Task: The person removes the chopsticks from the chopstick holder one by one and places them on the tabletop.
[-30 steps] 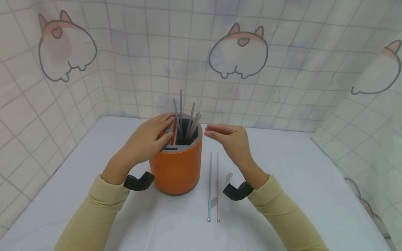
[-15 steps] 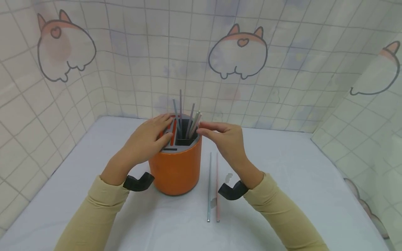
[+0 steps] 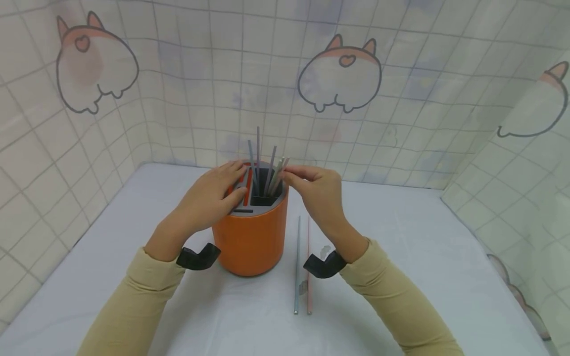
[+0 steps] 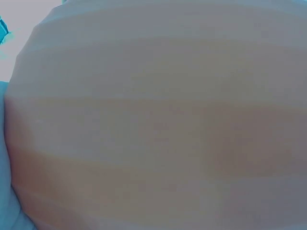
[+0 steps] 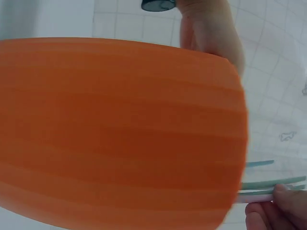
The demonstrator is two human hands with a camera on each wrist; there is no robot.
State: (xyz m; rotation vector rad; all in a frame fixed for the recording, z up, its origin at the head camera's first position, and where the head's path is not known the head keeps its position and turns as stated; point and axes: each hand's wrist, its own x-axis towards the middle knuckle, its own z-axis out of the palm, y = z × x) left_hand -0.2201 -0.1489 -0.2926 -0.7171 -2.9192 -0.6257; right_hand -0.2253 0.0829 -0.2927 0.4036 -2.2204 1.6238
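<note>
An orange cylindrical desk organizer [image 3: 249, 244] with a grey slotted top stands on the table; its side fills much of the right wrist view. Several thin sticks [image 3: 258, 148] in grey, blue and pale tones rise from its dark compartment. My left hand [image 3: 206, 195] rests over the left part of the top, fingers extended and thumb toward the front. At the right rim, my right hand [image 3: 318, 190] pinches a pale pinkish stick [image 5: 256, 197] between thumb and fingertips, with greenish sticks [image 5: 261, 184] close beside it. The sticks' lower ends are hidden inside.
Side by side to the right of the organizer lie a blue stick [image 3: 297, 267] and a pink stick [image 3: 309, 277] on the white tablecloth [image 3: 392, 227]. A grid-patterned curtain [image 3: 249, 74] with cartoon animals hangs behind and at both sides.
My right hand has moved left from beside the rim to the sticks and now pinches one. My left hand has stayed on the organizer's top.
</note>
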